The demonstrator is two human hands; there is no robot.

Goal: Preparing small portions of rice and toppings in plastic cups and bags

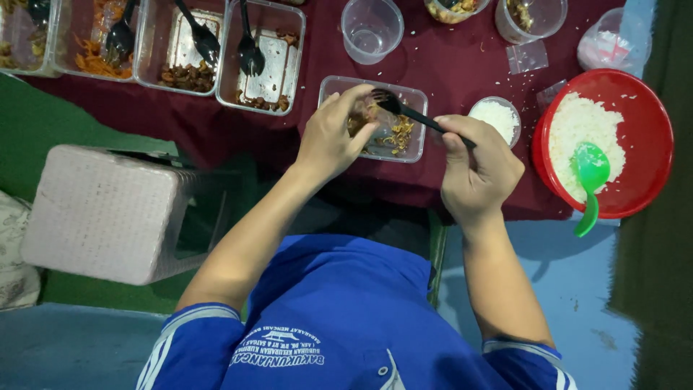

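The left hand [328,137] rests its fingers, loosely curled, on the near left rim of a clear plastic box [415,97] on the dark red cloth [447,65], steadying it so it does not slide. The right hand [476,170] has its fingers wrapped around a black fork [411,113], held at a slant so the tines reach the brown food in the box. Just right stands a small cup of rice [495,118]; further right a red bowl [650,123] with a green spoon [590,180] sits within easy reach.
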